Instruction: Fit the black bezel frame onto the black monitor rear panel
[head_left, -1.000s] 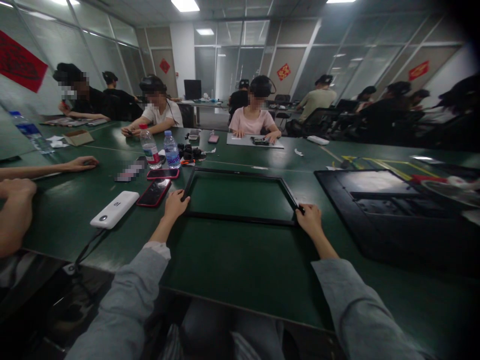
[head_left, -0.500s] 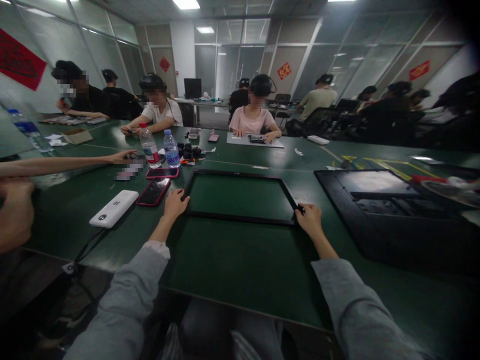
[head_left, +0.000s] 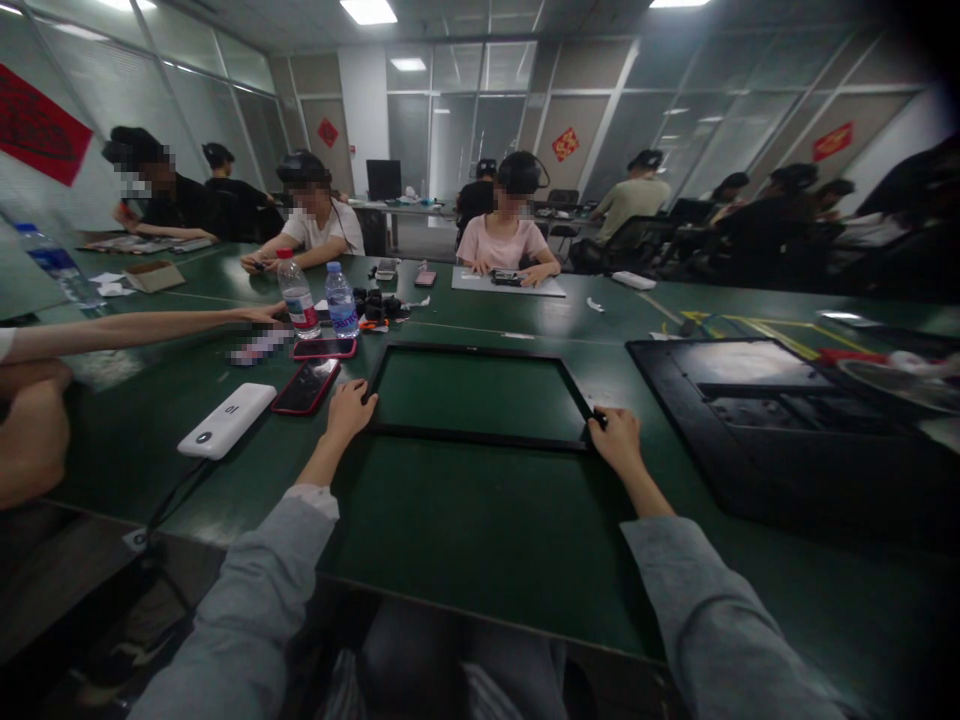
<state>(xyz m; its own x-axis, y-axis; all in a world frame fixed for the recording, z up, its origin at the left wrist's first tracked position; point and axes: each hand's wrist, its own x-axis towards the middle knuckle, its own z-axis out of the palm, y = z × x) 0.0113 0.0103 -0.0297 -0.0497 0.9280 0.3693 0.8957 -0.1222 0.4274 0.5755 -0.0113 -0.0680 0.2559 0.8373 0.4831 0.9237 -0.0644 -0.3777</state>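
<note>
A thin black rectangular screen bezel (head_left: 480,437) lies on or just above the green table (head_left: 480,540) in front of me, and the tabletop shows through its opening. My left hand (head_left: 349,408) grips its left side, fingers curled around the frame. On the opposite side, my right hand (head_left: 616,434) holds the lower right part of the bezel, with the thumb and fingers closed on it. Some fingertips are hidden behind the frame. To the right lies a large black panel (head_left: 697,440) that looks like the back of a monitor.
Left of the bezel are a white power bank (head_left: 227,420) with a cable, a red-edged phone (head_left: 306,386) and two water bottles, one with a red cap (head_left: 298,295). A neighbour's arm (head_left: 150,333) reaches in from the left. Several people sit around the table.
Both my hands and the bezel stay practically where they were. The view has shifted very slightly, and the neighbour's hand at left has moved a little.
</note>
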